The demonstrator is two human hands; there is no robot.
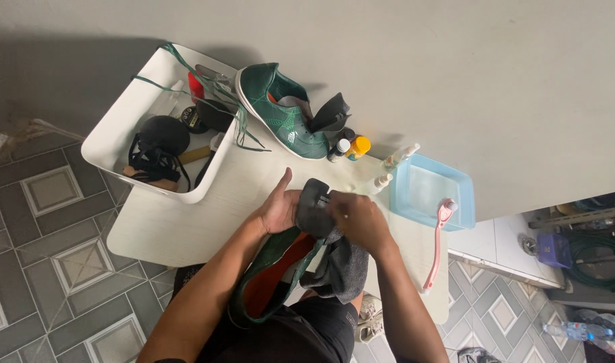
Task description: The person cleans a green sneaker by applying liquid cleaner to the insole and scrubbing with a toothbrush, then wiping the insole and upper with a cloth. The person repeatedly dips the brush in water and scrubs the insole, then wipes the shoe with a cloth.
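Observation:
A green shoe with an orange lining (270,275) lies over my lap, toe toward the table. My left hand (277,205) grips its toe end, thumb raised. My right hand (358,218) presses a dark grey cloth (338,265) against the shoe's dark tongue and toe area (313,205); the cloth hangs down below my wrist. A second green shoe (280,111) rests on its side at the back of the small white table (180,225), a dark insole (331,113) sticking out of it.
A white bin (123,124) at the table's left holds brushes, black laces, green laces and small tins. Small bottles (351,146) stand behind my hands. A light blue basin (428,191) and a pink brush (436,245) lie at right. Tiled floor surrounds the table.

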